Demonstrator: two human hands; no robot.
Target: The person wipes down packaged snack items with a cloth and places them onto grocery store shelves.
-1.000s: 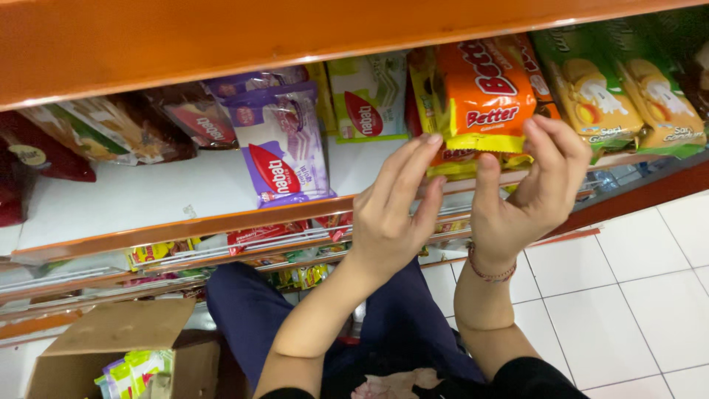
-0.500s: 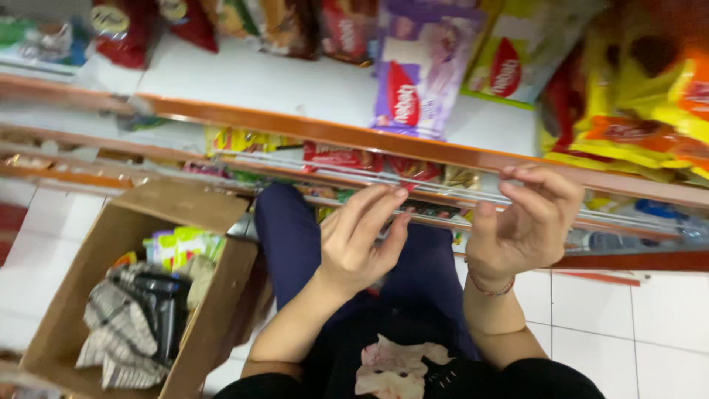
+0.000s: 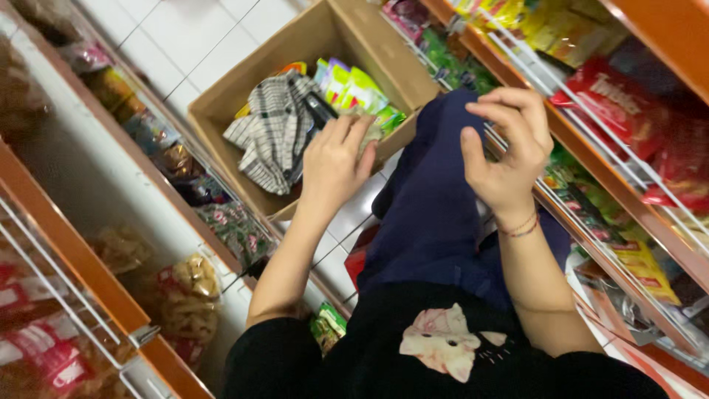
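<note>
Two bare hands, centre of frame, above a dark blue lap.

Left hand (image 3: 336, 164): centre, fingers together and stretched flat, empty, reaching over the near edge of the cardboard box (image 3: 221, 107); fingertips just beside the snack packets, contact not clear.

Right hand (image 3: 509, 151): right of centre, fingers curled inward in a loose, narrow claw, empty as far as visible; red thread bracelet at the wrist; raised in front of the wire rail of the right-hand shelf (image 3: 591, 159).

Snack packets (image 3: 354, 89): green, yellow and purple pouches, standing on edge in the far right part of the box, upper centre of frame. Judged light, soft, crinkly and slippery; contents likely brittle. Best taken by the sealed top edge or pinched lightly across the flat faces, without squeezing.

Checked cloth (image 3: 273, 133): grey and white, crumpled, lying in the box left of the packets, a dark object partly tucked against it.

Shelving: orange-edged racks at both sides of frame, red and yellow bags at upper right, pale fried snacks in clear bags at lower left (image 3: 181, 295).

Floor: white tiles, upper left.
</note>
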